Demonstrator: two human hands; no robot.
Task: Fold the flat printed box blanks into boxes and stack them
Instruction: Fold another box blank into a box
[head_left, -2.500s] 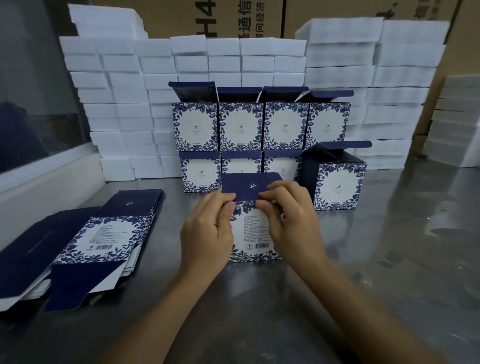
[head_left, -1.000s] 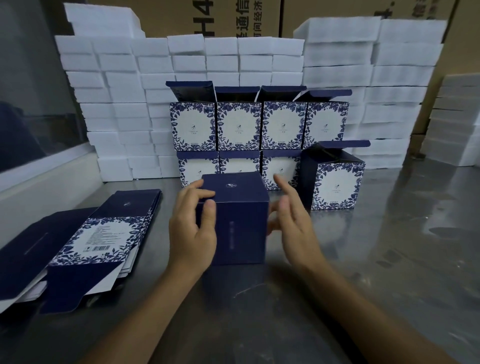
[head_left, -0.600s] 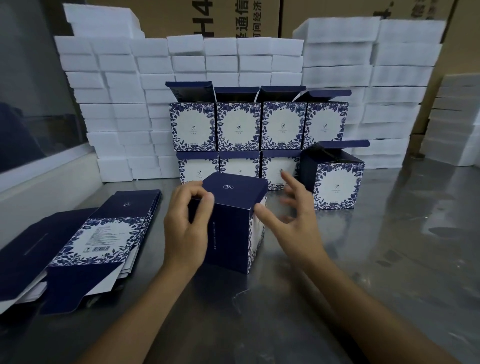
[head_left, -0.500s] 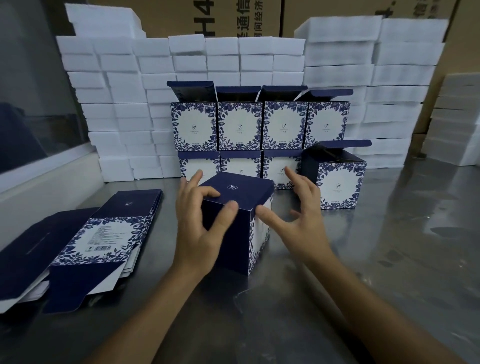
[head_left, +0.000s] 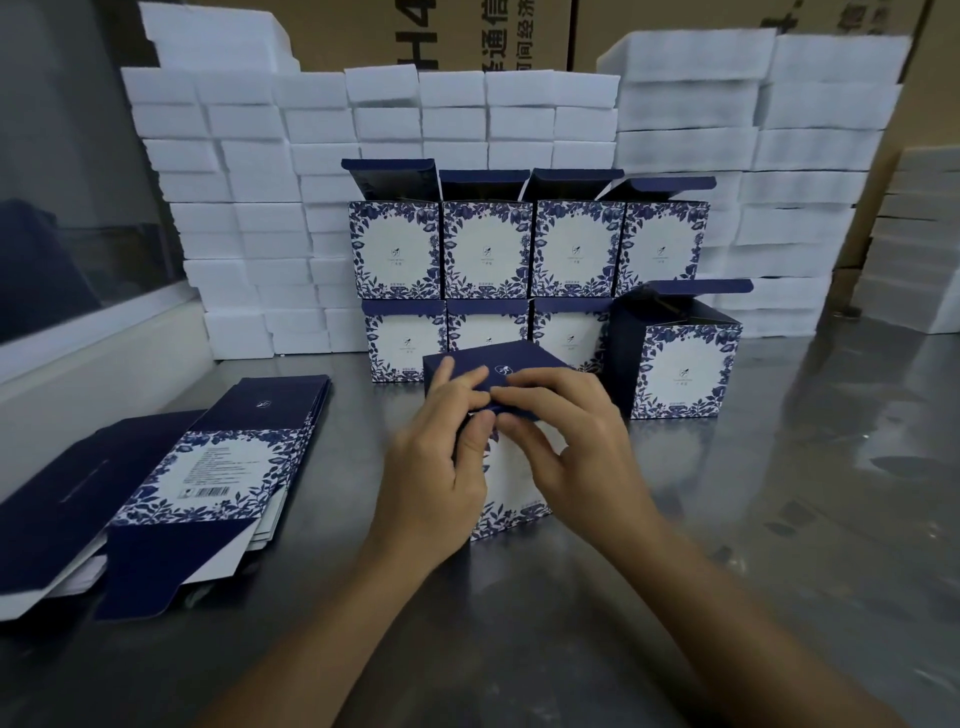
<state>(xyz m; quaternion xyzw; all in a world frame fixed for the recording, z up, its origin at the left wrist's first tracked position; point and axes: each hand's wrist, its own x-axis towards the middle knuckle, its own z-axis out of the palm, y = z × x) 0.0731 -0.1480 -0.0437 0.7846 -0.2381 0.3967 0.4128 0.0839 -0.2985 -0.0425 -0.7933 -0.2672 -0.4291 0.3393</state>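
Forearms enter from the near edge and meet over a folded box (head_left: 514, 483) standing on the steel surface (head_left: 779, 545). Left hand (head_left: 441, 467): fingers curled, pinching the front edge of the box's navy top flap, thumb below the edge, fingertips on top. Right hand (head_left: 576, 447): fingers bent over the same flap edge from the right, gripping it — the two hands touch at the flap. Box front shows white panel with blue floral border along the bottom. Left of the hands, flat printed blanks (head_left: 208, 467) lie in a fanned pile on the surface, well apart from the box. Behind the box, finished boxes (head_left: 530, 249) stand in two rows, upper row with lids up; one more open-lidded box (head_left: 680, 364) stands just right — angled. Farthest back, white foam blocks (head_left: 249, 208) are stacked against brown cartons (head_left: 467, 36).
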